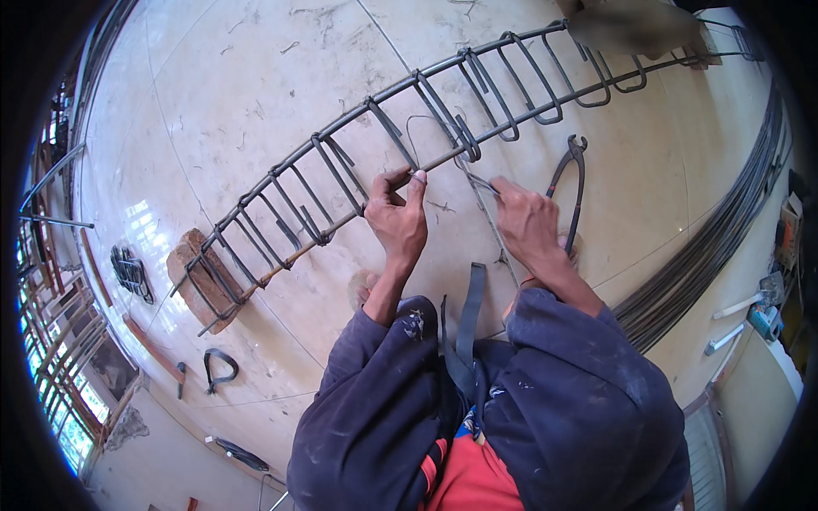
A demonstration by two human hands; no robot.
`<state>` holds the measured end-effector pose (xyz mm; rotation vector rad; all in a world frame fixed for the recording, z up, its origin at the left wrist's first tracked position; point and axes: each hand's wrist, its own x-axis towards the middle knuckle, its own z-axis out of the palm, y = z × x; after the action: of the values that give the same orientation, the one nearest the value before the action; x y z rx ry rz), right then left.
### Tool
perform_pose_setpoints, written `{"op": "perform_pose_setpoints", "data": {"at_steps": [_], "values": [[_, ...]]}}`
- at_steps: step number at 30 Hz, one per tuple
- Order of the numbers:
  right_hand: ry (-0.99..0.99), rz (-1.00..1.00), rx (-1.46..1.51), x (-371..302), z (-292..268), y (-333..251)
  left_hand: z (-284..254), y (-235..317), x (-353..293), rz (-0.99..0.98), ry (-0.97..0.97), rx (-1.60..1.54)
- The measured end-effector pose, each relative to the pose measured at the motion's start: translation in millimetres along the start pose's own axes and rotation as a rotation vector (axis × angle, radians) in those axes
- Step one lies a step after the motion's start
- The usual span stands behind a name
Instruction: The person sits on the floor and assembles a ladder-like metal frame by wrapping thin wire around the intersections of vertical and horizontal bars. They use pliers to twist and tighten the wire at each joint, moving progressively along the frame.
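A long rebar cage [328,140] with several bent stirrups slants across the floor in front of me. My left hand [399,213] is closed at its near bar, thumb and forefinger pinching a thin tie wire beside a stirrup. The wire [409,128] loops up between the cage's bars. My right hand [530,220] is closed around thin metal wire [480,180], its tip reaching toward the near bar. Just beyond the right hand, pincers [581,175] with dark handles lie jaws away from me; that hand partly hides one handle.
A brown block [189,255] supports the cage's left end. A blurred brown shape [630,30] covers part of the right end. Long rods [707,264] lie bundled at right. Stirrups [129,272] and a black loop [223,370] rest at left. A dark strap [470,315] hangs between my knees.
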<state>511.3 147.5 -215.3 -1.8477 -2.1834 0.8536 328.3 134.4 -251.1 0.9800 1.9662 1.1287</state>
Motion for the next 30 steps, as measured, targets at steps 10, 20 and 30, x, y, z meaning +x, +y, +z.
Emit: {"op": "perform_pose_setpoints", "data": {"at_steps": [10, 20, 30], "values": [[-0.095, -0.107, -0.01, -21.6, -66.0, 12.1, 1.3, 0.7, -0.7, -0.01, 0.01, -0.015], [-0.102, 0.216, 0.835, 13.7, 22.5, -18.4, 3.0, 4.5, 0.3, 0.021, 0.006, -0.027], [-0.143, 0.372, 1.197, 15.6, 66.5, -15.7, -0.4, 3.6, 0.1, 0.013, -0.007, -0.021]]}}
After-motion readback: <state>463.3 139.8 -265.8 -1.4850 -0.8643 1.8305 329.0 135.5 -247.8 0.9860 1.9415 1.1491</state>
